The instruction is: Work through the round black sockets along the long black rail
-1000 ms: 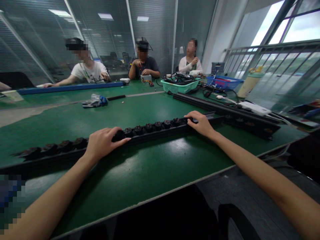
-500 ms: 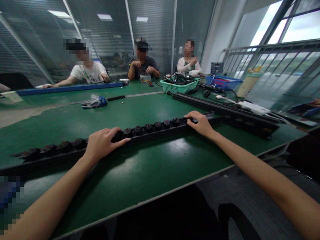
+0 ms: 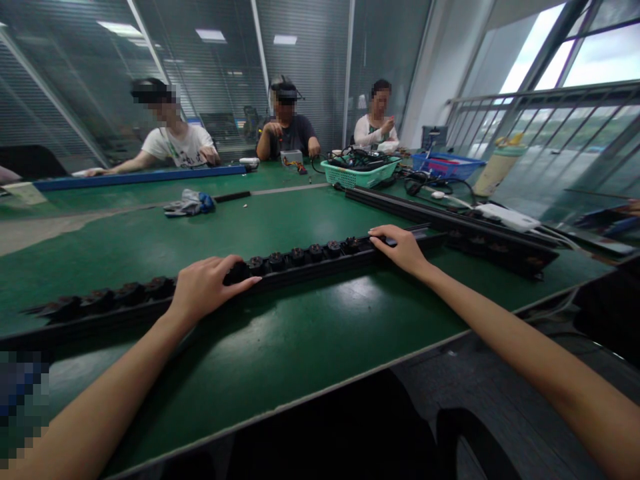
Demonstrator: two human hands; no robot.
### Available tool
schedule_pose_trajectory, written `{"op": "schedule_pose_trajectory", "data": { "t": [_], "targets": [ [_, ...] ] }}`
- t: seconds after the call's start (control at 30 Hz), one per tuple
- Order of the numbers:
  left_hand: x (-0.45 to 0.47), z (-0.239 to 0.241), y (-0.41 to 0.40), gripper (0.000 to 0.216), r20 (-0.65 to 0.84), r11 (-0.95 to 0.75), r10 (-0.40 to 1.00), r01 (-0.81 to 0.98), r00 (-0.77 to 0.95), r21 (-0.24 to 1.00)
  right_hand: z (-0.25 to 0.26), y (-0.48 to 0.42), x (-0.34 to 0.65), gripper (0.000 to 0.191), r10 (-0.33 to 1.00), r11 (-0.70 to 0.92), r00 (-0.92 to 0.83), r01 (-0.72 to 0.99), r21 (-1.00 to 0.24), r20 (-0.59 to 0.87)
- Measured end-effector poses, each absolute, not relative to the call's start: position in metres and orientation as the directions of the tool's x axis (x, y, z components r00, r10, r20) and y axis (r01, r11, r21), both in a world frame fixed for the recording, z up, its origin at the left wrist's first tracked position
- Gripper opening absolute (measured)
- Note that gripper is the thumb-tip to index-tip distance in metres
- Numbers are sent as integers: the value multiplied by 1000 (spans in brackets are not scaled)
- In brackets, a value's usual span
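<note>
Black strip (image 3: 315, 268) is lying across the green table (image 3: 300, 333) under two hands.
On my feed I'm watching the left hand (image 3: 205, 283) clasping it, thumb along the near side, while the right hand (image 3: 397, 247) is gripping it farther right, fingers set narrow.

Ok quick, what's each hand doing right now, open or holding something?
Left hand: closed over the black strip, holding it.
Right hand: partly curled, touching the same strip; whether it grips can't be told.
</note>
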State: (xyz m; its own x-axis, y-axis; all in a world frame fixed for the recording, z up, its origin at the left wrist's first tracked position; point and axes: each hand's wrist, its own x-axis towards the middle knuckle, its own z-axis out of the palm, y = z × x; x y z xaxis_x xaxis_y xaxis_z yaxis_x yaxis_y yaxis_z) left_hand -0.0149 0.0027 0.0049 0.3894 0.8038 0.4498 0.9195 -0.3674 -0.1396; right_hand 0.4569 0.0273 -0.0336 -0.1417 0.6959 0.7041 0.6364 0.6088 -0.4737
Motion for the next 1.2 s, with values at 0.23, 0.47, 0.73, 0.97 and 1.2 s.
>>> {"op": "schedule_pose_trajectory", "data": {
  "t": [0.23, 0.47, 0.73, 0.97, 1.2],
  "targets": [
    [-14, 8, 1, 74, 449, -383, 802, 916, 394, -119, -30, 25, 455, 22, 711, 581, -125, 658, -479, 692],
    [-13, 7, 1, 75, 448, -385, 806, 918, 387, -101, -30, 25, 456, 21, 717, 568, -117, 670, -478, 687],
    [-15, 5, 2, 72, 453, -378, 804, 919, 385, -111, -32, 26, 456, 20, 704, 565, -115, 687, -456, 700],
    [-14, 7, 1, 76, 441, -384, 809, 918, 388, -103, -34, 28, 458, 19, 697, 541, -81, 711, -449, 712],
    [-13, 7, 1, 79, 435, -377, 815, 920, 384, -106, -34, 27, 458, 21, 703, 544, -89, 707, -453, 706]
  ]
}}
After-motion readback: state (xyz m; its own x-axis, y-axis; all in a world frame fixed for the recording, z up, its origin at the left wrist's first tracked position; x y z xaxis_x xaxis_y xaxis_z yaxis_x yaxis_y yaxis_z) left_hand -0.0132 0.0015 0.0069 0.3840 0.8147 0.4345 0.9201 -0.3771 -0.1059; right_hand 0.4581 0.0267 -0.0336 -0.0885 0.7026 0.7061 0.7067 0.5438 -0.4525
